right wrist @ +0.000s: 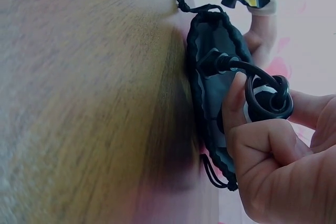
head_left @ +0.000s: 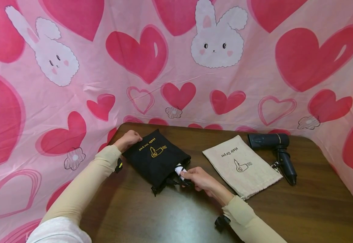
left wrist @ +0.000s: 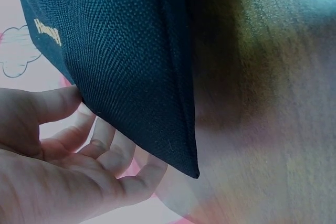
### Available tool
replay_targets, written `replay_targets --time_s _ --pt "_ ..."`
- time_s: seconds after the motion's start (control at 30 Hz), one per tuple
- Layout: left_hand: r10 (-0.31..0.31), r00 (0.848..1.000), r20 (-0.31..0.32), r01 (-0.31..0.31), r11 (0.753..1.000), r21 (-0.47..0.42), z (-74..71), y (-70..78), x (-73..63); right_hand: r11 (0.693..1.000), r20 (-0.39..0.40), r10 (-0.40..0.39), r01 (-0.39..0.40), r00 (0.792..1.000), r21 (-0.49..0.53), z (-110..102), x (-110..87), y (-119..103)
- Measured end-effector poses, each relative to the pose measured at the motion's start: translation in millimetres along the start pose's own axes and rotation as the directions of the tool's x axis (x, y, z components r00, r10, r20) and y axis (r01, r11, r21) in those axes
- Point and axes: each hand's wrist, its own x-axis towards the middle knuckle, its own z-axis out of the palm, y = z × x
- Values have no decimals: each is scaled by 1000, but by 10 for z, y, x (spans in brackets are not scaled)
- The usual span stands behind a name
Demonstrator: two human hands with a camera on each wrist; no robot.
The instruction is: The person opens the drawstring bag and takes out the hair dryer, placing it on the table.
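A black drawstring bag lettered "Hair Dryer" in yellow lies on the table at the left. My left hand pinches its closed far edge, thumb on top and fingers beneath, as the left wrist view shows. At the bag's open mouth, my right hand grips the white handle of a hair dryer. Its black cord loops around the handle end, and a black plug-like end sits in the opening. The rest of the dryer is hidden inside the bag.
To the right lies a beige drawstring bag, also lettered "Hair Dryer". Beside it, a black hair dryer rests on the brown wooden table. A pink heart-and-bunny cloth hangs behind the table and at its sides.
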Motion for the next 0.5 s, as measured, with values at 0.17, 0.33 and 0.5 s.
replay_targets --time_s 0.17,0.33,0.5 --pt "-2 1000 1 2 1000 15 -3 2 9 999 -13 32 -32 999 5 -7 -7 -10" --pt "-21 1000 1 21 1000 0 -1 -1 15 999 -11 38 -38 999 0 -13 -18 -18" --pt "-8 1000 4 9 1000 -18 3 -4 4 999 -10 40 -40 999 -6 -18 -26 -17"
